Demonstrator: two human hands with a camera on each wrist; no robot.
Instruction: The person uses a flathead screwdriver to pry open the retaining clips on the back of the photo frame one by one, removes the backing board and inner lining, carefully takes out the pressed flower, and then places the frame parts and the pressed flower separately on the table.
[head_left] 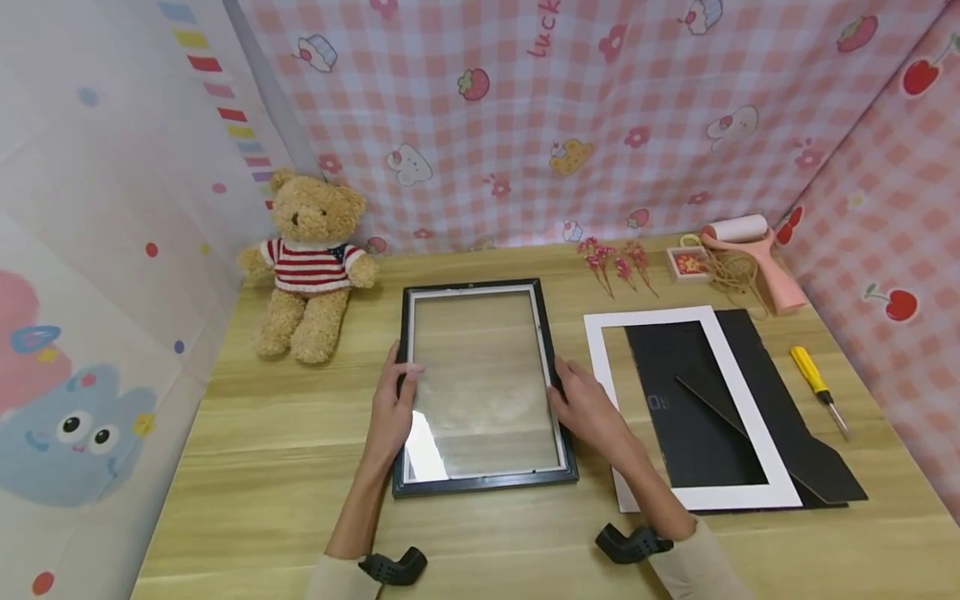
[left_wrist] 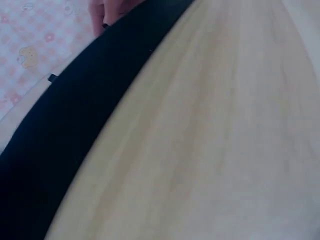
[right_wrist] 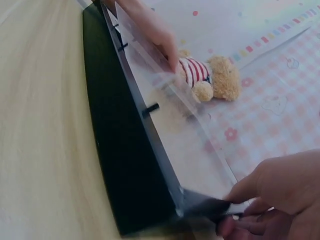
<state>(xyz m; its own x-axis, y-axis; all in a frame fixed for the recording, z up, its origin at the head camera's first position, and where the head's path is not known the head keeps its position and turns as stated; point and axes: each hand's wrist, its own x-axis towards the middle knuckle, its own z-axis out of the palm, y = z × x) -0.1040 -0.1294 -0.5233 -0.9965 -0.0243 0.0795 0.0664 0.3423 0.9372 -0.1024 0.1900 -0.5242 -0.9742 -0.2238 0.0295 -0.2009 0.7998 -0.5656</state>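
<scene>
A black picture frame lies on the wooden table with its clear pane showing and small metal tabs along the inner edge. My left hand grips its left side, the thumb over the inner edge. On the opposite side my right hand holds the frame, fingers at the outer edge. In the right wrist view, the clear pane stands at a slant above the row of tabs, and the right hand is at the frame's corner. The left wrist view has the frame's black side close up.
Right of the frame, a white mat overlaps a black backing board with a stand leg. Beyond lies a yellow-handled screwdriver. Dried flowers, a small box, twine and a pink-handled roller lie behind. A teddy bear sits back left.
</scene>
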